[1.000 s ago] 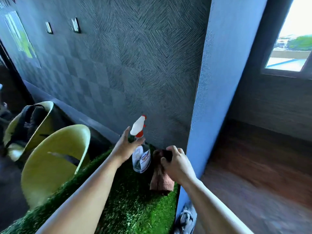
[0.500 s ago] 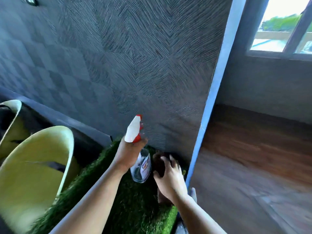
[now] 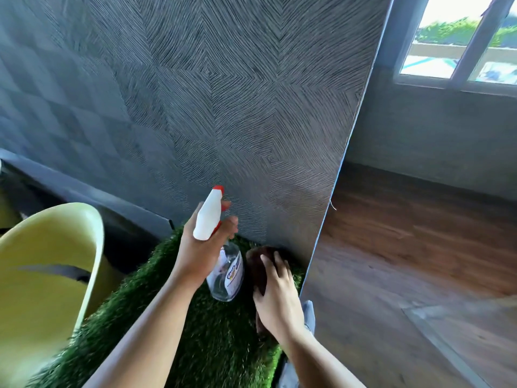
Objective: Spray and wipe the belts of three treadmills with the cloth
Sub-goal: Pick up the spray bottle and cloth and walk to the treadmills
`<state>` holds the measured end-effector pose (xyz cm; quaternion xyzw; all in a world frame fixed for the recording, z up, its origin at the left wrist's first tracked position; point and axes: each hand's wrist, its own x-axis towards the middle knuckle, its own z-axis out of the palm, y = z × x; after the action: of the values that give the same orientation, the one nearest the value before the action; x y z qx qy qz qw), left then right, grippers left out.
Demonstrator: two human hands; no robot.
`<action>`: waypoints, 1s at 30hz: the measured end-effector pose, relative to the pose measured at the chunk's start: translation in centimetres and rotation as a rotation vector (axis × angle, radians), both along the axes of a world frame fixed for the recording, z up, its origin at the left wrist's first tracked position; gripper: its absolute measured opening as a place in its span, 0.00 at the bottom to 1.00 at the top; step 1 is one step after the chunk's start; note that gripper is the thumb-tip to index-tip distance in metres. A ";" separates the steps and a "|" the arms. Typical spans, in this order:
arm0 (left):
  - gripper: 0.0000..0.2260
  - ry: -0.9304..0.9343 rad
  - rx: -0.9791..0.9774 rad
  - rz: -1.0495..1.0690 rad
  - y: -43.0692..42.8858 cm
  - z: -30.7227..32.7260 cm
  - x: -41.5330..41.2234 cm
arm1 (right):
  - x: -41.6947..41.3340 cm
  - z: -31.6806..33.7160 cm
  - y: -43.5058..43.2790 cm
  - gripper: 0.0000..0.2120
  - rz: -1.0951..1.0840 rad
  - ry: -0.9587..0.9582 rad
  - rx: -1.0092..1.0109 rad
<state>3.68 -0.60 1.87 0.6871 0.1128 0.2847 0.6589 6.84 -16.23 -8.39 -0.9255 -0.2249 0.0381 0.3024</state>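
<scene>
A clear spray bottle (image 3: 228, 278) with a white and red trigger head stands over a green artificial-grass surface (image 3: 212, 337). My left hand (image 3: 201, 247) grips its neck just under the head. Right of the bottle lies a dark brown cloth (image 3: 258, 264), close to the wall. My right hand (image 3: 277, 298) rests on top of the cloth with fingers spread and slightly bent. Most of the cloth is hidden under that hand. No treadmill is in view.
A dark textured wall (image 3: 223, 107) rises right behind the grass surface and ends at a blue edge (image 3: 335, 191). A yellow-green chair (image 3: 47, 270) stands at the left. Wooden floor (image 3: 405, 261) and a window (image 3: 458, 40) lie to the right.
My left hand closed round the bottle's neck. My right hand set the cloth down and now lies flatter on it. The view swung to the right.
</scene>
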 end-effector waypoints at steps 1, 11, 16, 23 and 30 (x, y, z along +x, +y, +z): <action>0.11 0.002 0.014 -0.007 -0.1 0.2 0.0 | 0.0 0.1 0.0 0.32 -0.002 0.002 0.015; 0.15 0.066 0.112 -0.089 -2.8 0.4 0.3 | -0.2 1.0 -3.3 0.31 -0.018 0.060 0.173; 0.15 0.111 0.211 -0.168 -6.5 0.8 0.8 | -0.5 0.8 -7.6 0.31 -0.042 0.065 0.231; 0.15 0.115 0.264 -0.304 -15.9 0.1 3.1 | -0.1 0.4 -17.8 0.32 -0.195 0.071 0.294; 0.16 0.099 0.328 -0.413 -28.0 -1.0 6.5 | 0.5 1.1 -30.9 0.32 -0.389 0.021 0.315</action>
<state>10.15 -28.65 0.89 0.8062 -0.0454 0.1249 0.5765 7.30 -47.13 -7.33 -0.8923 -0.0426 -0.0469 0.4470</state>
